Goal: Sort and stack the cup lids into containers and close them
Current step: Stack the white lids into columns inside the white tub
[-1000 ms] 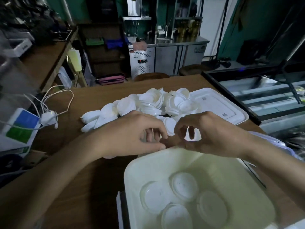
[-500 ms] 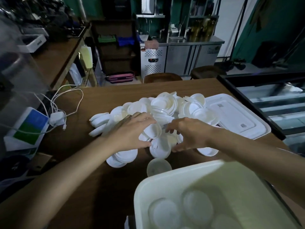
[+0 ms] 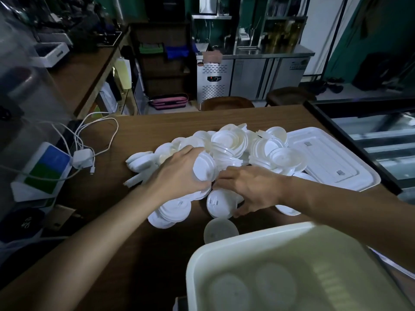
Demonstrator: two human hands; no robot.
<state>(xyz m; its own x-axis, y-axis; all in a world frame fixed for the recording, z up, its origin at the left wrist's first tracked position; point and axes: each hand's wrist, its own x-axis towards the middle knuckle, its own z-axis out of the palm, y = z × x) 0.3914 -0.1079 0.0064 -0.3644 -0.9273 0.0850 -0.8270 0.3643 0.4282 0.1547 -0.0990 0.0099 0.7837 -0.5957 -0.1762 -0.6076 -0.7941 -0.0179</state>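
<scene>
While L hand (image 3: 179,173) grips lid (image 3: 203,167), R hand (image 3: 251,187) touches another (image 3: 221,203).

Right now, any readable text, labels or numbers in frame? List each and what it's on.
None can be read.
Steel fridge cabinet: label, too blurred.
Container lid: small square marks, too small.
Cup lid: faint embossing, illegible.
Blue-green box: no legible text.
</scene>
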